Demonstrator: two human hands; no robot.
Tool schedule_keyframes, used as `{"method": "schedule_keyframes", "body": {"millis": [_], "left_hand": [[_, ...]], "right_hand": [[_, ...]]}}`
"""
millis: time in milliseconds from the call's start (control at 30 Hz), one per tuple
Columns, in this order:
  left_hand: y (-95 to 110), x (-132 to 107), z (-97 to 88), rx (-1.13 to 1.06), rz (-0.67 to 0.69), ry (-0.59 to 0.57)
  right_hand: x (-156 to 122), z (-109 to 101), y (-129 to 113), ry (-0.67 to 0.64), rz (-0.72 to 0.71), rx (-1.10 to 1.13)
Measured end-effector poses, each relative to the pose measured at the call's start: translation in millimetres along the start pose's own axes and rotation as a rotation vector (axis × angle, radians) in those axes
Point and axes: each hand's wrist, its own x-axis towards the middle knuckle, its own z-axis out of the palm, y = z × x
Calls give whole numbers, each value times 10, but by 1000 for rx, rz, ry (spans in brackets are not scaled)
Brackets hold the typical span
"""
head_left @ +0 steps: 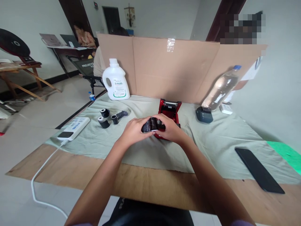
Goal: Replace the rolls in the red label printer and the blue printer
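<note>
Between my two hands is a black-wrapped paper roll (pixel 152 123), glossy, with a white edge showing low on it. The fingers and thumb of my left hand (pixel 135 130) close round its left side. My right hand (pixel 170 128) grips the right side, fingertips at the top and thumb below. Just behind my right hand stands a small red printer (pixel 169 108) with a black interior, its lid raised; my hand hides part of its front. To the left on the cloth are several black rolls (pixel 103 121), some with white ends, and a crumpled dark wrapper (pixel 122 115).
A white power bank (pixel 74 128) with a cable lies at left. Behind stand a white jug (pixel 116 81) and a cardboard screen (pixel 174 72). Rightward are a dark small device (pixel 204 115), a leaning plastic bottle (pixel 222 88) and a black phone (pixel 258 169). A person (pixel 86 37) sits at the back.
</note>
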Motion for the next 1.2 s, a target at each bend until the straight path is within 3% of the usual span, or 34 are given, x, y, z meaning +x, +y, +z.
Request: {"method": "schedule_keyframes", "body": {"millis": [300, 633, 833, 1200], "left_hand": [[17, -5, 65, 5, 49, 83], [-14, -28, 98, -40, 327, 242], [-47, -37, 104, -191, 306, 278], [29, -65, 0, -114, 277, 228]], "right_hand": [[-23, -22, 64, 58, 45, -24], [-61, -180, 55, 23, 201, 165], [-34, -187, -26, -39, 268, 222], [-25, -202, -22, -89, 269, 243]]}}
